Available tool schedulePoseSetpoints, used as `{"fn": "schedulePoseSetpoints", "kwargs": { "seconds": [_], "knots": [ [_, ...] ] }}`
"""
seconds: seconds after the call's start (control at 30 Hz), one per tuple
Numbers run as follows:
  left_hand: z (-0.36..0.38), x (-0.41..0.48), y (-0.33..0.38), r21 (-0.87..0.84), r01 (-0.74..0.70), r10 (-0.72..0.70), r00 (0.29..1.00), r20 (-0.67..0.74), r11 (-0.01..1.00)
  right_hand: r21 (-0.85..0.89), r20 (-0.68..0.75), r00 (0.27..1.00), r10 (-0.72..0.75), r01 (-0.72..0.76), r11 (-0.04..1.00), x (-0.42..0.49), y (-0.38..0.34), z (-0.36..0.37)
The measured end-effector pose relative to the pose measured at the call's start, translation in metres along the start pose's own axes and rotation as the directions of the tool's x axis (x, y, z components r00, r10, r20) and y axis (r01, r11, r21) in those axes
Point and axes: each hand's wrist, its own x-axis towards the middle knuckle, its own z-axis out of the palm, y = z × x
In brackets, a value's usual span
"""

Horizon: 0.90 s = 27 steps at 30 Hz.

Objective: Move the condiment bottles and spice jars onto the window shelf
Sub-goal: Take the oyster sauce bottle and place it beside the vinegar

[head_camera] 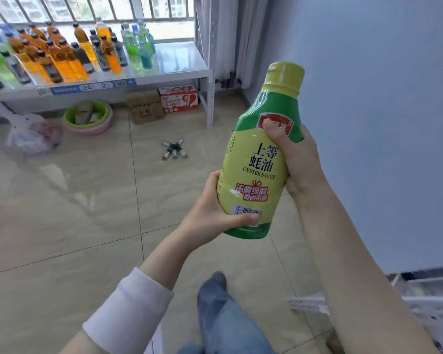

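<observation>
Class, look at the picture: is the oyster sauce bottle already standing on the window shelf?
No, the oyster sauce bottle is held up in the air by the left hand and the right hand, away from the window shelf.

We see a green-and-yellow oyster sauce bottle [260, 159] with black lettering, orange and green bottles [62, 54] at ten o'clock, beige floor tiles [87, 200].

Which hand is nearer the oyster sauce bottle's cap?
Right. The right hand grips the bottle just below its neck; the left hand holds the base, farther from the cap.
</observation>
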Motion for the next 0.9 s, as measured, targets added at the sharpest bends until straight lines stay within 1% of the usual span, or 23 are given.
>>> {"fn": "schedulePoseSetpoints", "kwargs": {
  "seconds": [0.1,0.2,0.37,0.47,0.73,0.9],
  "knots": [
    [-0.021,0.051,0.014,0.006,0.017,-0.017,0.999,-0.033,1.000,0.016,0.045,0.998,0.034,-0.035,0.999,0.063,-0.006,0.014],
    [-0.045,0.098,0.025,0.009,0.024,-0.023,0.995,-0.097,1.000,-0.014,0.078,0.995,0.062,-0.061,0.998,0.121,-0.015,0.034],
    [-0.095,0.158,0.031,-0.010,0.028,-0.030,0.975,-0.222,1.000,-0.013,0.167,0.984,0.060,-0.059,0.998,0.201,-0.019,0.091],
    [-0.131,0.191,0.032,-0.030,0.038,-0.044,0.961,-0.273,0.999,-0.016,0.217,0.973,0.079,-0.077,0.997,0.245,-0.018,0.127],
    [-0.251,0.298,0.055,-0.021,0.014,-0.020,0.946,-0.323,1.000,-0.030,0.254,0.965,0.072,-0.066,0.997,0.373,-0.031,0.236],
    [-0.312,0.367,0.070,-0.012,-0.001,-0.003,0.946,-0.323,1.000,-0.020,0.255,0.965,0.057,-0.053,0.998,0.451,-0.037,0.285]
  ]
}}
